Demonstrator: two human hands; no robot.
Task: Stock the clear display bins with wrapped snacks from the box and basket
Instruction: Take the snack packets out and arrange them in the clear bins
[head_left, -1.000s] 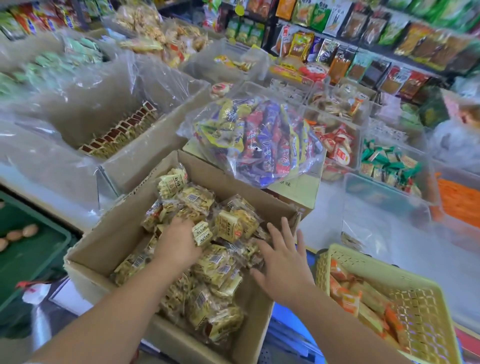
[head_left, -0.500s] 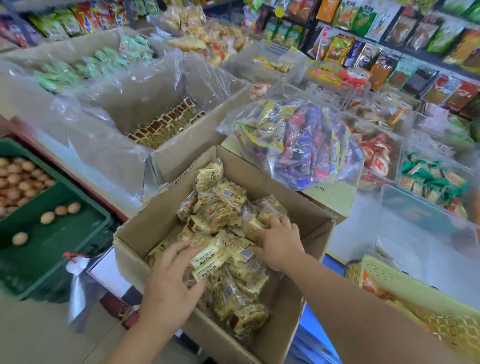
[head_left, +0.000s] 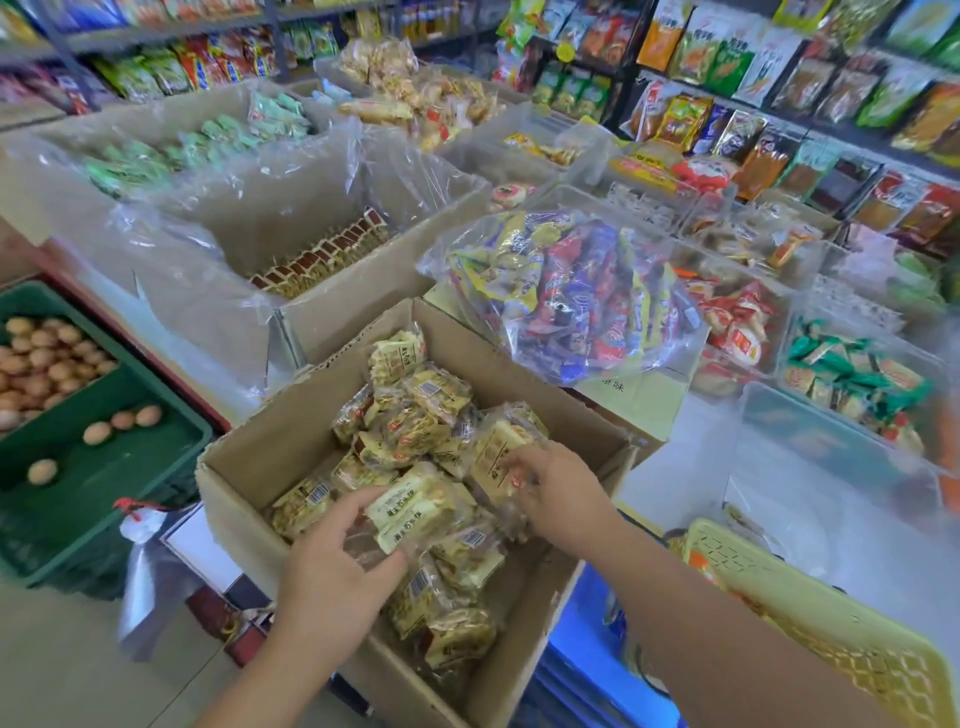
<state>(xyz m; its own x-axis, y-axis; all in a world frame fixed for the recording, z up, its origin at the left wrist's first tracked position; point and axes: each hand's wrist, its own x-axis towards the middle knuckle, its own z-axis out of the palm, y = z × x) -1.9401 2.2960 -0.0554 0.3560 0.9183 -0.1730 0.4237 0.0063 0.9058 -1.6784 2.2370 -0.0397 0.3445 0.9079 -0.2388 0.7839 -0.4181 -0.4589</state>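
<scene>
An open cardboard box (head_left: 270, 452) in front of me holds several yellow wrapped snack packs (head_left: 415, 415). My left hand (head_left: 337, 561) grips one cream-and-yellow pack (head_left: 410, 509) at the box's near side. My right hand (head_left: 561, 488) closes its fingers on another pack (head_left: 493, 452) near the box's right wall. A yellow plastic basket (head_left: 810, 618) with orange snacks stands at the lower right. Clear display bins (head_left: 810, 431) lie beyond it; the nearest one looks almost bare.
A big clear bag of mixed candy bars (head_left: 571, 296) rests on a carton behind the box. Plastic-lined cartons (head_left: 311, 260) sit to the left. A green crate of eggs (head_left: 78, 415) is on the floor at left. Shelves of packets (head_left: 779, 104) line the back.
The camera view has swung left and closer. My left hand has closed on a cream pack, and my right hand has shifted right and taken hold of another pack.
</scene>
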